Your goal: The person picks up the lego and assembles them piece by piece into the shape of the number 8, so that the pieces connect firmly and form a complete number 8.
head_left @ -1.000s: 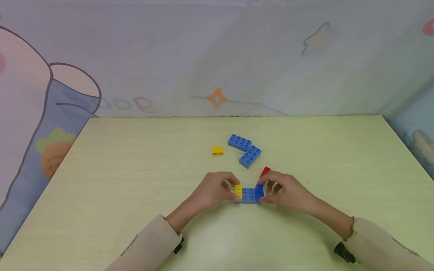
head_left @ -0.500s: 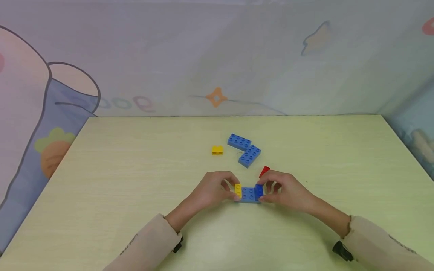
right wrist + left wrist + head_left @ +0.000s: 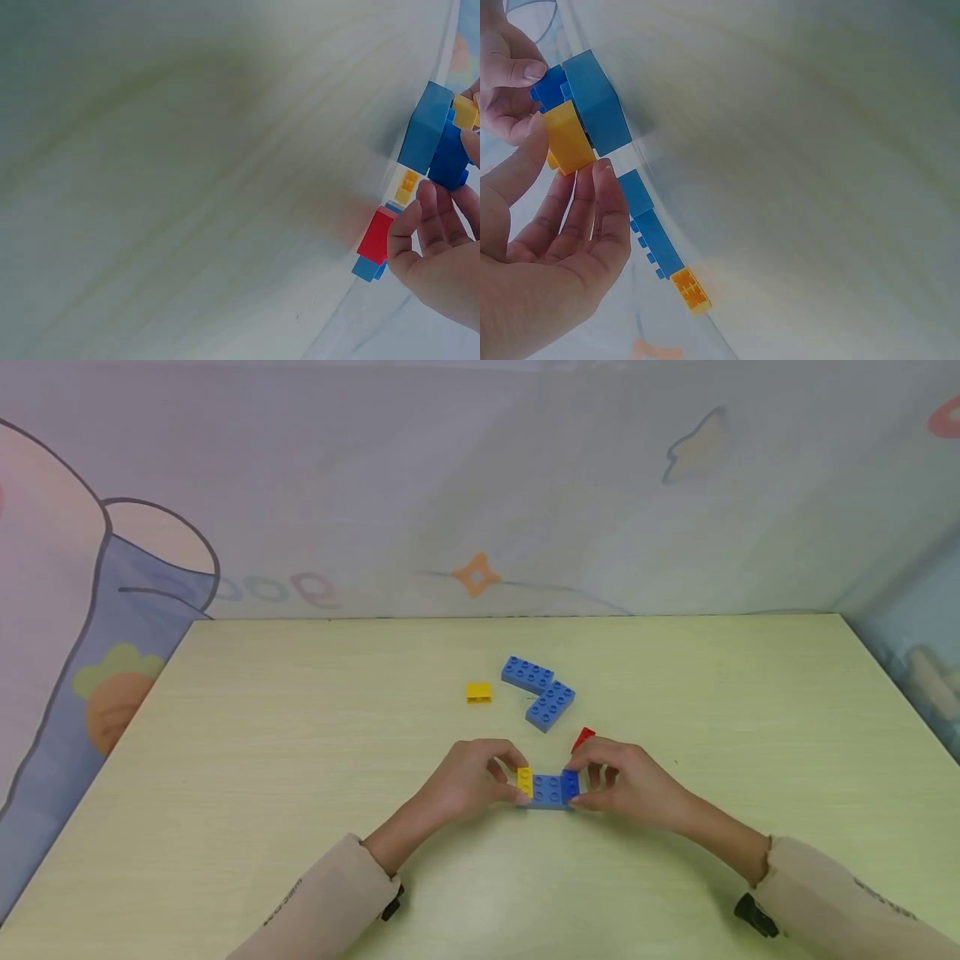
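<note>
In the head view a light blue toy brick [image 3: 547, 790] lies on the table between both hands. A small yellow brick [image 3: 525, 782] sits on its left end, and a dark blue brick [image 3: 570, 785] on its right end. My left hand [image 3: 480, 779] pinches the yellow brick between thumb and fingers; the left wrist view shows this yellow brick [image 3: 571, 137] from the side. With thumb and fingertips, my right hand [image 3: 628, 781] pinches the dark blue brick, seen also as a dark blue brick [image 3: 448, 155] in the right wrist view.
Behind the hands, two light blue bricks [image 3: 528, 674] lie with their ends close together. A loose yellow brick [image 3: 478, 693] is left of them. Just beyond the right hand lies a red brick [image 3: 582, 740], partly hidden by it. A printed cloth [image 3: 345, 485] hangs behind the table.
Both hands keep their grip on the two small bricks over the light blue one. The whole head view shifts slightly; nothing else visibly moves.
</note>
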A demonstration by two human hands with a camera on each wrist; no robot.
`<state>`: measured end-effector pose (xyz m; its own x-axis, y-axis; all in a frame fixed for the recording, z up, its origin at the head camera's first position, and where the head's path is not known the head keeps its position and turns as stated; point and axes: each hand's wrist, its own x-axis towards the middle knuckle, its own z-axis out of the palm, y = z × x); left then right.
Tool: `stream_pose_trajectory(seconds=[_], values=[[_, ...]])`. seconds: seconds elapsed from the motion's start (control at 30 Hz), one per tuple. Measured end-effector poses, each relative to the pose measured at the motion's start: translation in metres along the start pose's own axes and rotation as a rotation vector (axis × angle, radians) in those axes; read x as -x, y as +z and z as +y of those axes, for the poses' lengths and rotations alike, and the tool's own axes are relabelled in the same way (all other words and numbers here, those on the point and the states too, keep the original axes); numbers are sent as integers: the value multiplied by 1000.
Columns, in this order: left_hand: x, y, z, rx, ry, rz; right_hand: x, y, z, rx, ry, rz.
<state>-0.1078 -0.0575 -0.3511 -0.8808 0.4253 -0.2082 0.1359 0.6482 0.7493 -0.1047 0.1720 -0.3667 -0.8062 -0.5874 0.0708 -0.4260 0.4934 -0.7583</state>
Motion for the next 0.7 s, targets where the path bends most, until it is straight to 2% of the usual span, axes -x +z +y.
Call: stream_pose_trajectory(seconds=[0.37, 0.7], values=[[0, 0, -1, -5, -4, 10, -2, -2, 1, -22, 6, -24], [-1, 1, -2, 5, -10, 4, 1, 0, 4, -8, 10, -11]])
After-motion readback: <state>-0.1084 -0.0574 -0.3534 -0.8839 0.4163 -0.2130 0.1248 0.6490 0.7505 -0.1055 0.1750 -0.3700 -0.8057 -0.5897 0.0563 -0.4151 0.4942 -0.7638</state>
